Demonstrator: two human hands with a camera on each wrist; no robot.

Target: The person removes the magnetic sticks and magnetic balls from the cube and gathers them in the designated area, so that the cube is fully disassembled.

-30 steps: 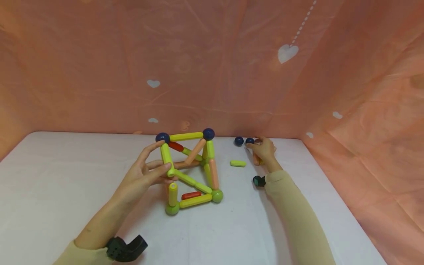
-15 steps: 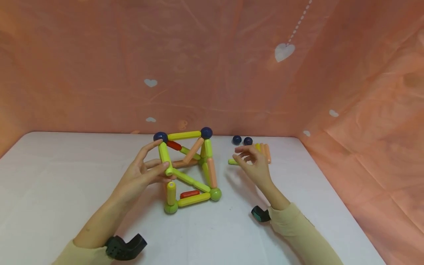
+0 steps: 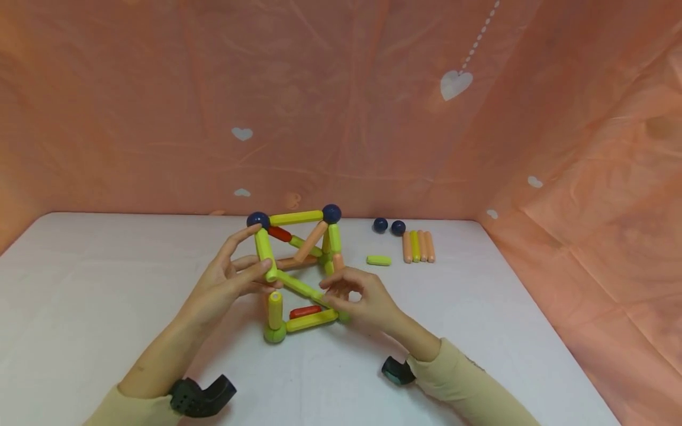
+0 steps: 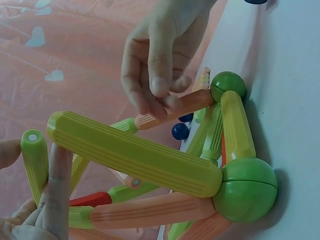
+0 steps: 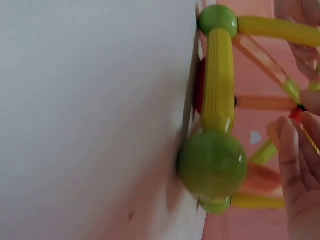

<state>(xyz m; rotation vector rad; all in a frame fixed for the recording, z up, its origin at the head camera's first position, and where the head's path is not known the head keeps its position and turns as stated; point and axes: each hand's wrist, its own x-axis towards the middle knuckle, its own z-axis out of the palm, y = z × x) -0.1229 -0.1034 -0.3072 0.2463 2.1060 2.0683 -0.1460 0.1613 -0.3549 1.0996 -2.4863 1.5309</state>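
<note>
A frame of magnetic sticks and balls stands on the white table. My left hand (image 3: 226, 284) pinches a lime stick (image 3: 264, 251) that hangs from the blue ball (image 3: 258, 220) at its upper left, index finger on that ball. Below the lime stick's free end, a yellow stick (image 3: 275, 310) rises from a green ball (image 3: 274, 332). My right hand (image 3: 367, 299), fingers loosely bent with nothing seen between them, is at the frame's right side. It partly covers an orange upright (image 3: 338, 262) and a green corner ball (image 3: 343, 316); whether it touches them I cannot tell.
Two loose blue balls (image 3: 380, 225) lie at the table's back right. Beside them several orange and yellow sticks (image 3: 423, 246) lie in a row, and a short lime stick (image 3: 379, 260) lies nearer the frame. A red stick (image 3: 305, 312) is inside the frame's base. Pink cloth (image 3: 341, 118) hangs behind.
My right hand has left the row of sticks and the blue balls at the back right and come left and nearer, to the frame. My left hand keeps its grip on the lime stick.
</note>
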